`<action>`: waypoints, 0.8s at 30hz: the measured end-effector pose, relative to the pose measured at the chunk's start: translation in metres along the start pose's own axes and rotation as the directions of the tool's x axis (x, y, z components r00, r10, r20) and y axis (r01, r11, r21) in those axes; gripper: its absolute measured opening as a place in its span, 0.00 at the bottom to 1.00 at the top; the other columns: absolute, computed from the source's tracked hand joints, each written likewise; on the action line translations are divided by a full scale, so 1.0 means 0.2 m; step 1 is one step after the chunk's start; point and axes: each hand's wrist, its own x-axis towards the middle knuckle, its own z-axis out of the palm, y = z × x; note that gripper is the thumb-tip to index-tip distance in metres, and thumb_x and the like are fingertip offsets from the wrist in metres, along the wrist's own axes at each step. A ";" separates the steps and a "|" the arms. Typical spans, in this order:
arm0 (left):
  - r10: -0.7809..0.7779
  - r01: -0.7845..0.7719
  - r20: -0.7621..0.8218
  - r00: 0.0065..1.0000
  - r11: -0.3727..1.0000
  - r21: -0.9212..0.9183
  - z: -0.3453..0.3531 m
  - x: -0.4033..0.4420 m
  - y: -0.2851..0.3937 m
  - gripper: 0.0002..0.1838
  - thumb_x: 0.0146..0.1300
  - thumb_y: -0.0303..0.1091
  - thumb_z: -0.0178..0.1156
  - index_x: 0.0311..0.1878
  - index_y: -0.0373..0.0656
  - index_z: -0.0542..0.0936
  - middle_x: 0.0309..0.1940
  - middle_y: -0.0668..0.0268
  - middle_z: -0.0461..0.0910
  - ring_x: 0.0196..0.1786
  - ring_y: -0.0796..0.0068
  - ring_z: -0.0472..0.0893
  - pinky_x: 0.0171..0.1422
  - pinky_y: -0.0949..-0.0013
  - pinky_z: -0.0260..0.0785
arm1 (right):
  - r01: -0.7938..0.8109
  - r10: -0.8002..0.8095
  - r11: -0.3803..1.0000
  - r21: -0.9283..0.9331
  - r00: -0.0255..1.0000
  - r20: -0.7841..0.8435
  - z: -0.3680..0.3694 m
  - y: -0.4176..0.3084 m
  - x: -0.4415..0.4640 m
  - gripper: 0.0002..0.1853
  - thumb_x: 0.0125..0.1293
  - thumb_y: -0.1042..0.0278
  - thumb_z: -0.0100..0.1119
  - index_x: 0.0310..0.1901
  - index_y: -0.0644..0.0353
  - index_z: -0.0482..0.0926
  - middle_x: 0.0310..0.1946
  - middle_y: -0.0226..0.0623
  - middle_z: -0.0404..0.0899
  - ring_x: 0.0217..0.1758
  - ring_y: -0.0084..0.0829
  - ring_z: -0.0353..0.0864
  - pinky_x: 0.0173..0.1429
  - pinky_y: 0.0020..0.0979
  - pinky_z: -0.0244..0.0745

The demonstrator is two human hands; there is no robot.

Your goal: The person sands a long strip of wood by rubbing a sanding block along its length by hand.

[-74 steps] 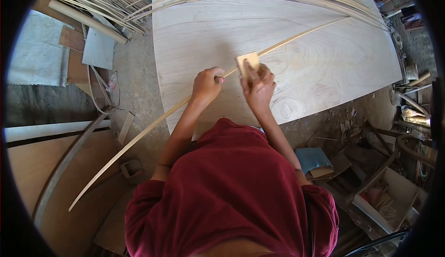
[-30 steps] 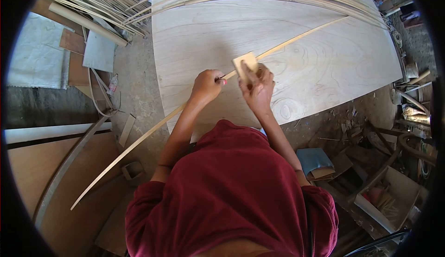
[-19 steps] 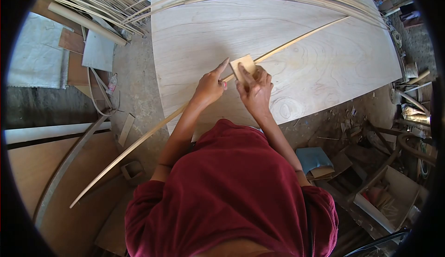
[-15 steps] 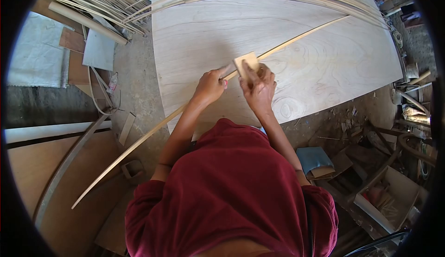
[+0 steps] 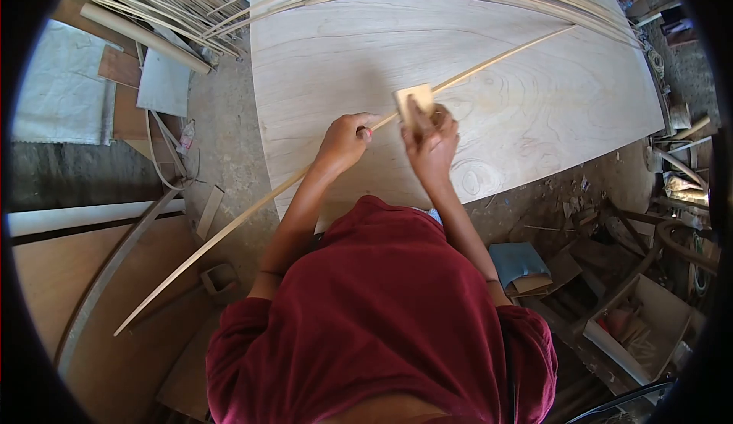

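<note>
Left hand (image 5: 343, 145) is closed round strip (image 5: 290, 182) at frame centre; right hand (image 5: 434, 153), motion-blurred, fingers partly spread, grips block (image 5: 418, 94) over strip.

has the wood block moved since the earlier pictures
Yes, slightly: against the plywood sheet, the wood block under the right hand sits farther right, a bit nearer the far end of the wood strip.

Long, slender strip of pale wood (image 5: 229, 228), lying diagonally across the pale, wood-grained surface (image 5: 328, 50) with its near end projecting past the edge, and a small, flat, light-tan block (image 5: 417, 97), tilted, set over the strip.
</note>
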 end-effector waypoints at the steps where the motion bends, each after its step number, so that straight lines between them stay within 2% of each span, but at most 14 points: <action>1: -0.064 0.063 0.030 0.997 0.998 0.029 0.00 0.00 0.02 0.17 0.57 0.23 0.52 0.50 0.42 0.79 0.37 0.50 0.82 0.34 0.65 0.80 0.44 0.67 0.70 | -0.041 0.037 0.998 -0.043 0.997 -0.073 0.00 0.05 0.04 0.27 0.51 0.59 0.66 0.56 0.40 0.76 0.51 0.47 0.68 0.50 0.44 0.67 0.47 0.45 0.66; 2: -0.127 0.124 0.061 0.990 0.991 0.058 0.00 0.00 0.03 0.18 0.57 0.22 0.52 0.51 0.43 0.79 0.37 0.51 0.82 0.33 0.65 0.80 0.43 0.67 0.70 | -0.085 0.072 0.993 -0.086 0.986 -0.148 0.00 0.08 0.05 0.27 0.51 0.59 0.66 0.57 0.40 0.76 0.50 0.47 0.68 0.49 0.45 0.67 0.47 0.47 0.67; 4: -0.097 0.096 0.038 0.995 0.995 0.018 0.02 0.00 0.01 0.19 0.57 0.21 0.52 0.51 0.44 0.80 0.37 0.51 0.82 0.33 0.66 0.80 0.43 0.68 0.70 | -0.145 0.133 0.983 -0.113 0.985 -0.110 -0.01 0.07 0.06 0.27 0.51 0.60 0.66 0.56 0.40 0.76 0.50 0.48 0.68 0.49 0.46 0.67 0.47 0.48 0.67; 6: -0.072 0.073 0.018 0.997 0.997 -0.021 0.03 0.01 0.01 0.19 0.56 0.20 0.52 0.51 0.46 0.80 0.36 0.52 0.82 0.33 0.66 0.80 0.42 0.69 0.70 | -0.060 0.058 0.998 -0.030 0.996 -0.061 -0.01 0.05 0.02 0.27 0.50 0.60 0.66 0.56 0.39 0.77 0.50 0.48 0.68 0.49 0.46 0.67 0.46 0.48 0.67; 9: -0.083 0.083 0.014 0.996 0.995 -0.046 0.03 0.02 0.00 0.19 0.56 0.19 0.52 0.50 0.45 0.80 0.33 0.53 0.82 0.32 0.68 0.80 0.41 0.69 0.70 | -0.003 0.003 1.000 -0.025 1.000 0.011 0.00 -0.07 -0.05 0.28 0.49 0.60 0.67 0.56 0.39 0.77 0.51 0.46 0.67 0.49 0.45 0.66 0.47 0.46 0.66; 10: -0.047 0.043 -0.034 0.998 0.994 -0.104 0.05 0.03 -0.02 0.18 0.57 0.19 0.53 0.50 0.42 0.80 0.30 0.60 0.79 0.30 0.75 0.74 0.38 0.72 0.67 | 0.039 -0.038 0.999 -0.028 0.998 0.040 -0.02 -0.09 -0.05 0.28 0.49 0.60 0.67 0.56 0.38 0.77 0.51 0.46 0.67 0.49 0.45 0.66 0.47 0.45 0.66; 11: -0.014 0.001 -0.084 0.996 0.987 -0.159 0.06 0.03 -0.04 0.17 0.58 0.19 0.54 0.50 0.40 0.79 0.26 0.67 0.77 0.28 0.82 0.69 0.35 0.76 0.65 | 0.071 -0.070 0.994 -0.084 0.997 0.013 -0.04 -0.11 -0.04 0.26 0.51 0.60 0.68 0.55 0.41 0.78 0.47 0.43 0.69 0.45 0.41 0.68 0.46 0.40 0.68; 15: -0.043 0.045 0.018 0.999 0.992 -0.114 0.04 0.03 -0.06 0.15 0.58 0.19 0.54 0.48 0.36 0.79 0.27 0.67 0.78 0.28 0.82 0.72 0.35 0.76 0.67 | -0.070 0.067 0.997 -0.032 0.995 -0.079 -0.01 0.00 0.03 0.28 0.50 0.60 0.67 0.57 0.41 0.76 0.50 0.47 0.68 0.49 0.45 0.66 0.47 0.43 0.66; 16: -0.054 0.055 0.010 0.998 0.992 -0.110 0.03 0.03 -0.05 0.14 0.57 0.19 0.53 0.46 0.36 0.80 0.29 0.61 0.80 0.29 0.76 0.76 0.37 0.73 0.69 | -0.070 0.067 0.997 -0.033 0.995 -0.079 0.00 0.02 0.03 0.28 0.50 0.60 0.67 0.57 0.41 0.76 0.50 0.47 0.68 0.49 0.45 0.66 0.47 0.43 0.66; 17: -0.062 0.062 0.002 0.998 0.992 -0.107 0.03 0.03 -0.04 0.12 0.57 0.20 0.53 0.44 0.36 0.80 0.31 0.56 0.82 0.31 0.70 0.80 0.39 0.70 0.70 | -0.058 0.049 0.995 -0.083 0.993 -0.110 0.01 0.04 0.03 0.28 0.50 0.60 0.67 0.57 0.41 0.76 0.50 0.47 0.68 0.48 0.44 0.66 0.47 0.43 0.65; 18: -0.058 0.058 0.003 0.998 0.992 -0.108 0.04 0.03 -0.05 0.12 0.57 0.20 0.53 0.44 0.36 0.80 0.31 0.56 0.82 0.31 0.70 0.80 0.39 0.70 0.70 | -0.048 0.029 0.990 -0.134 0.990 -0.141 0.00 0.03 0.04 0.28 0.50 0.60 0.67 0.57 0.42 0.76 0.51 0.47 0.68 0.48 0.44 0.66 0.47 0.43 0.65; 21: -0.039 0.031 -0.062 0.997 0.991 -0.129 0.05 0.04 -0.06 0.11 0.57 0.20 0.52 0.42 0.33 0.80 0.29 0.56 0.81 0.28 0.71 0.79 0.36 0.70 0.70 | 0.015 -0.018 0.998 -0.056 0.997 -0.069 -0.02 -0.06 -0.02 0.27 0.52 0.60 0.67 0.57 0.42 0.76 0.51 0.48 0.68 0.49 0.45 0.67 0.48 0.43 0.66; 23: -0.113 0.119 0.045 0.993 0.976 -0.183 0.02 0.06 -0.05 0.11 0.58 0.21 0.51 0.41 0.31 0.80 0.27 0.57 0.81 0.26 0.73 0.78 0.33 0.70 0.70 | 0.098 -0.098 0.995 0.026 0.995 -0.008 -0.01 -0.14 -0.07 0.27 0.53 0.62 0.67 0.57 0.43 0.76 0.53 0.48 0.67 0.51 0.45 0.67 0.50 0.43 0.66; 24: -0.112 0.119 0.044 0.993 0.976 -0.182 0.01 0.06 -0.05 0.11 0.58 0.21 0.51 0.41 0.31 0.80 0.27 0.57 0.81 0.26 0.73 0.78 0.33 0.70 0.70 | 0.098 -0.098 0.995 0.027 0.995 -0.009 -0.01 -0.14 -0.07 0.27 0.53 0.62 0.67 0.57 0.43 0.76 0.53 0.48 0.67 0.51 0.45 0.67 0.50 0.43 0.66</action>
